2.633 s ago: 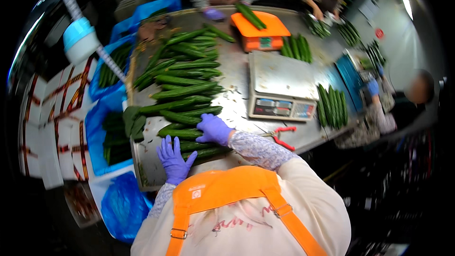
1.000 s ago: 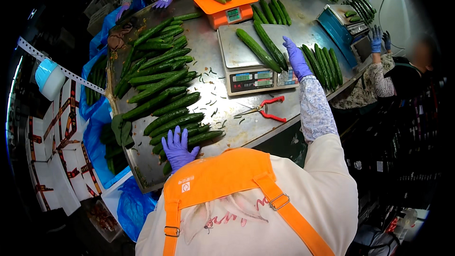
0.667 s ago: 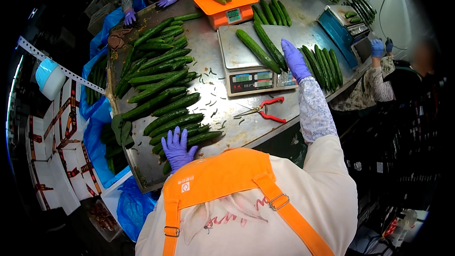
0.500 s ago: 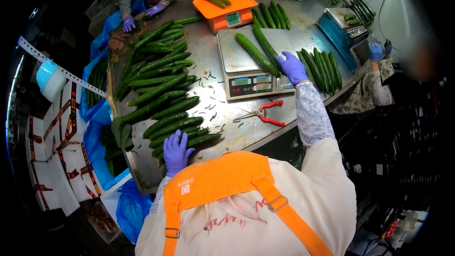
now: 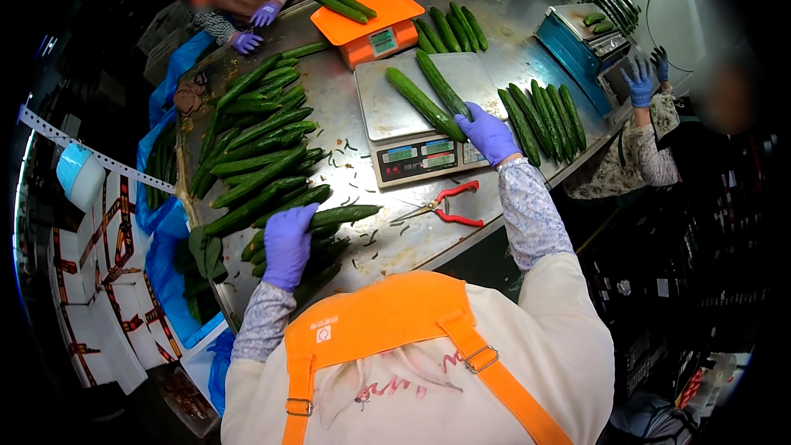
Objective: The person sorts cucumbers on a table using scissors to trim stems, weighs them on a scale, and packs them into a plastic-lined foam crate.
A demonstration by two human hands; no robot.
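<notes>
In a purple glove, my left hand (image 5: 287, 249) is wrapped round the end of a cucumber (image 5: 350, 214) that points right above the near end of the cucumber pile (image 5: 264, 144). My right hand (image 5: 489, 135), gloved the same, grips the near end of another cucumber (image 5: 443, 86) over the silver weighing scale (image 5: 420, 161). Beside that one a second cucumber (image 5: 416, 100) lies slanted on the scale's plate, its near end close to my fingers. Red-handled snips (image 5: 449, 208) rest on the metal table just below the scale.
An orange scale (image 5: 381, 39) carrying two cucumbers stands behind. Rows of cucumbers (image 5: 544, 119) lie to the right, near a blue scale (image 5: 577, 41). Gloved co-workers' hands show at far left (image 5: 255, 26) and right (image 5: 639, 82). Blue plastic (image 5: 169, 235) lines the left edge.
My left hand has closed on a cucumber and raised it off the pile. My right hand stays at the cucumber on the scale. The right co-worker's hand is now spread.
</notes>
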